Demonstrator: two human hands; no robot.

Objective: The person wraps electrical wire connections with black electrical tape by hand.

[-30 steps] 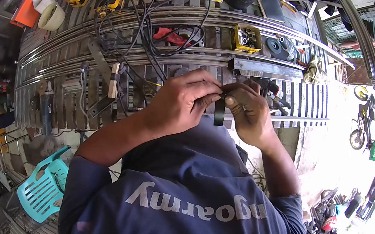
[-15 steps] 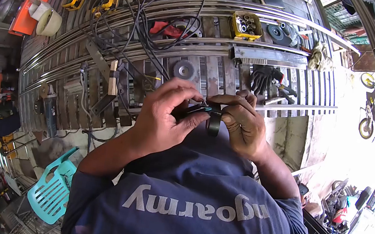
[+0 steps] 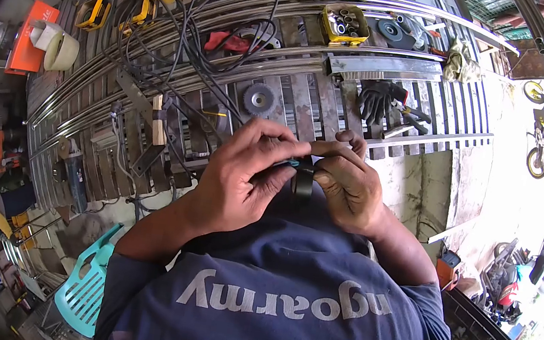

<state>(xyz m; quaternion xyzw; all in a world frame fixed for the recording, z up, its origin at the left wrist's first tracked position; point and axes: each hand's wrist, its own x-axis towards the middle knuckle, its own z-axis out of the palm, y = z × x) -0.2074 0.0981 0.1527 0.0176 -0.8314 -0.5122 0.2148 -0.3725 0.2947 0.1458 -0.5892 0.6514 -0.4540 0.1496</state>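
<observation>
Both hands meet in front of my chest, above the near edge of the slatted metal workbench. Thumb and fingers of my left hand (image 3: 251,170) pinch a small dark piece with a teal edge (image 3: 289,163), mostly hidden by the fingers. My right hand (image 3: 348,184) is closed, with its thumb and bent fingers on the same small cluster. Between the hands, a wide black band (image 3: 303,183), looped like a roll of tape, hangs down beside the right thumb. What exactly the fingertips grip is covered.
On the slatted bench (image 3: 308,109) lie a grinding disc (image 3: 258,99), black cables (image 3: 189,40), long metal tubes, a black glove (image 3: 375,101) and a yellow container (image 3: 343,25) of metal rings. An angle grinder (image 3: 74,173) lies at left. A teal plastic chair (image 3: 85,290) stands lower left.
My left index finger has stretched across toward the right fingertips, covering more of the small teal-edged piece. The black band has shifted slightly left. The whole view has tilted a little.
</observation>
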